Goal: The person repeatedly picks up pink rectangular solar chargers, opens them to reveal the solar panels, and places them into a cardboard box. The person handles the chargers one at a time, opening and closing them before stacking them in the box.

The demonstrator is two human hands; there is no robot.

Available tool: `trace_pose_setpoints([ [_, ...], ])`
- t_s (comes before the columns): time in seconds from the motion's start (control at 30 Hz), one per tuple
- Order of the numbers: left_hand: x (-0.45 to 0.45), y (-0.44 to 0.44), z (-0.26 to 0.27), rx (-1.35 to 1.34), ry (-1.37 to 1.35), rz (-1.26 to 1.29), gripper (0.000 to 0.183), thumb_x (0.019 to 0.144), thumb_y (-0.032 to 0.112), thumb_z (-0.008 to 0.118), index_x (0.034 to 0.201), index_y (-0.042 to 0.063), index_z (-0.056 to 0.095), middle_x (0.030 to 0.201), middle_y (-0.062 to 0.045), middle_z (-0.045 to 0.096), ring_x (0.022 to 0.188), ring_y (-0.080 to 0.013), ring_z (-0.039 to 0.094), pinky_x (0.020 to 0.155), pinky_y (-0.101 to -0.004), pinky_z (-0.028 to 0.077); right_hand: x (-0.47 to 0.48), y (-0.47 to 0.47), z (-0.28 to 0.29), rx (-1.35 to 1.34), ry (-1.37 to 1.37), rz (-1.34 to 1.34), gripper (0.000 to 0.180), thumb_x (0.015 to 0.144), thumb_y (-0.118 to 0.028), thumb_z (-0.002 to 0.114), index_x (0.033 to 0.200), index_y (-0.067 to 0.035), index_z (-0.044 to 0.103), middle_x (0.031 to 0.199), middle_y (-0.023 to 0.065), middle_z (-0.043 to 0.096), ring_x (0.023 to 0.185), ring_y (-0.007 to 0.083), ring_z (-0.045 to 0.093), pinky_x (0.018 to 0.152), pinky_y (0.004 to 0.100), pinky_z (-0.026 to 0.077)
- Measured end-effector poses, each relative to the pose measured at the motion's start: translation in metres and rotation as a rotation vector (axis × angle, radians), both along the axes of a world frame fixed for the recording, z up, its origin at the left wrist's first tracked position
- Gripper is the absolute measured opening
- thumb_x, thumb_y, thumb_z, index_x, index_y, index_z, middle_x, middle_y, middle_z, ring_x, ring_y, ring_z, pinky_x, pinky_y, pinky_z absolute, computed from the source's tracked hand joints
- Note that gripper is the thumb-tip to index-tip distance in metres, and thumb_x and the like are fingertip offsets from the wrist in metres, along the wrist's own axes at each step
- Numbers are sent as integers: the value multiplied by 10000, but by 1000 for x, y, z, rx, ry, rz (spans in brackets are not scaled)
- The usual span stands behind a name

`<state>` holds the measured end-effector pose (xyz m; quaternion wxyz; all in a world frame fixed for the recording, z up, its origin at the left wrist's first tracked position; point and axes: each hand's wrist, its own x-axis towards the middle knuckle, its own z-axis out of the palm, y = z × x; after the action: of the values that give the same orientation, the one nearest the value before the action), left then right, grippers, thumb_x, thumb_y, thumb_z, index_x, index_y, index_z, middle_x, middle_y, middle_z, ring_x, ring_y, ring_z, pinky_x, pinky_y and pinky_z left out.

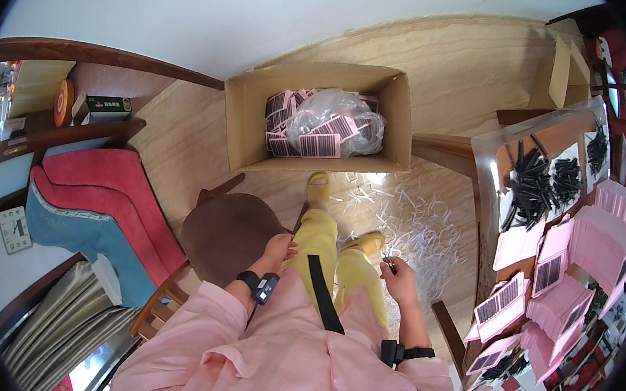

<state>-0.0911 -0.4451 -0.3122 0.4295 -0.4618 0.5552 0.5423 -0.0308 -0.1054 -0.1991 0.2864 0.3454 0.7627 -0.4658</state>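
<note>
My left hand rests near my left thigh, by the edge of a round brown stool seat; its fingers are curled, and whether they hold anything is hidden. My right hand is closed on a small dark and silver tool above my right leg. Beyond my feet stands an open cardboard box. Inside lie many pink cards with dark stripes and a clear plastic bag partly over them.
Thin white strips litter the floor at right. A wooden table there bears black comb-like pieces and stacks of pink cards. An empty-looking carton stands farther back. Red cushions lie at left.
</note>
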Motion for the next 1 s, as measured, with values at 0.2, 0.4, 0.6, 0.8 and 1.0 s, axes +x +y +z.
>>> trace_pose_setpoints([
  [0.2, -66, 34, 2, -78, 513, -284, 202, 992, 175, 533, 1032, 21, 657, 762, -34, 638, 659, -91, 576, 606, -247, 482, 23, 21, -55, -22, 12, -42, 241, 915, -166, 659, 1059, 27, 664, 734, 81, 679, 645, 112, 650, 591, 271, 489],
  [0.4, -233, 73, -38, -13, 799, -696, 217, 1004, 182, 525, 1109, 43, 654, 848, -3, 645, 731, -61, 569, 654, -225, 476, 64, 48, -104, -7, -77, -155, 242, 897, -176, 668, 1060, 2, 673, 683, 97, 677, 609, 129, 644, 599, 289, 498],
  [0.6, -314, 109, -163, -419, 735, -1472, 342, 866, 291, 645, 1116, 58, 667, 1091, -211, 675, 1026, -391, 635, 895, -448, 506, 89, 56, -143, -19, -120, -230, 218, 927, -148, 641, 1056, 27, 662, 717, 75, 690, 618, 84, 614, 572, 249, 463],
  [0.8, -329, 108, -282, -414, 670, -1499, 511, 758, 252, 716, 1170, -31, 608, 1179, -283, 625, 1116, -426, 592, 982, -431, 471, 101, 59, -176, -35, -129, -359, 202, 915, -131, 649, 1051, 18, 662, 689, 85, 687, 624, 97, 638, 578, 258, 481],
  [1.0, -341, 84, -349, -311, 623, -1580, 539, 679, 251, 759, 1116, -37, 629, 1144, -286, 634, 1086, -428, 602, 972, -428, 473, 108, 57, -203, -33, -194, -380, 209, 918, -134, 644, 1066, 13, 664, 693, 89, 688, 625, 99, 641, 588, 260, 489],
])
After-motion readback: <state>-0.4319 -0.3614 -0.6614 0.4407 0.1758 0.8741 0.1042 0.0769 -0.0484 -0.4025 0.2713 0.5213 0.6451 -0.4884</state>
